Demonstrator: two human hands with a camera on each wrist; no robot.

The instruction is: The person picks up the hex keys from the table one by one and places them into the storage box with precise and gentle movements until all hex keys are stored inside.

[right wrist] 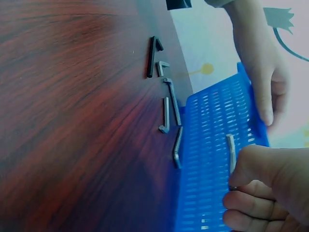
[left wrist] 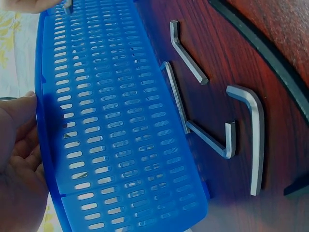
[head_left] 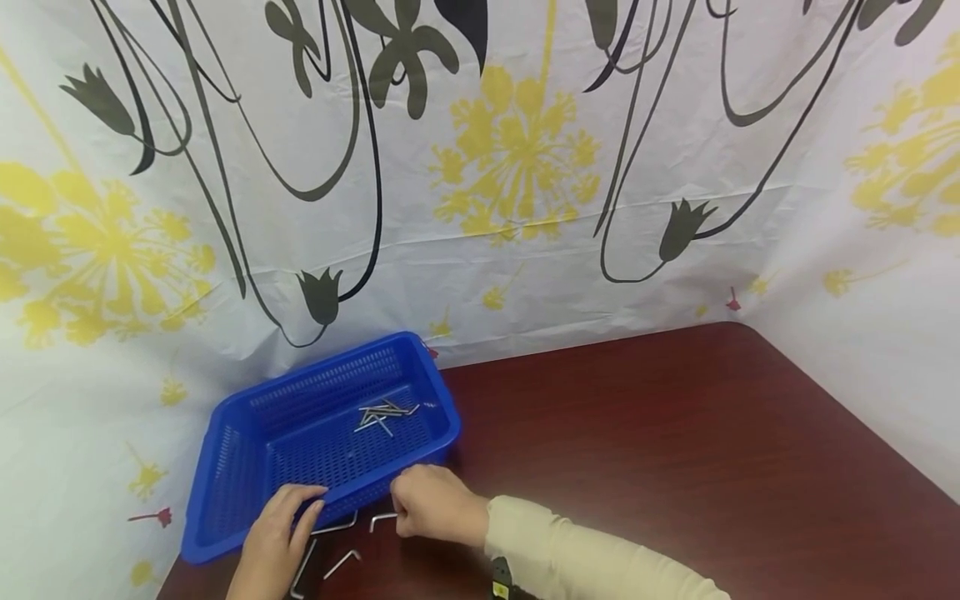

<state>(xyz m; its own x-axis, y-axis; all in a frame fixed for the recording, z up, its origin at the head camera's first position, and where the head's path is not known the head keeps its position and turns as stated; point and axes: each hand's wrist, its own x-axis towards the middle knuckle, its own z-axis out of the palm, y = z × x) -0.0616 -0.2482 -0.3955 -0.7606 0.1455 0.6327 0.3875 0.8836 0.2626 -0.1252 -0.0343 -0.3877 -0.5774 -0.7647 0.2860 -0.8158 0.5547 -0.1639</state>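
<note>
My left hand [head_left: 272, 542] grips the near rim of a blue plastic basket [head_left: 197, 500], thumb and fingers on either side of the rim in the left wrist view. Between thumb and curled fingers, my right hand [right wrist: 265, 186] pinches a silver hex key [right wrist: 231, 147]. That key shows against the basket's slotted side wall, and its lower part is hidden by the fingers. Several L-shaped silver hex keys lie on the table beside the basket, among them a large one [left wrist: 257, 145] and a shorter one [left wrist: 188, 54].
Inside the basket rests a small pile of metal hex keys [head_left: 382, 412]. A black hex key [right wrist: 152, 58] lies farther along the dark red wooden table [head_left: 637, 433]. Behind the table hangs a white patterned sheet [head_left: 517, 292].
</note>
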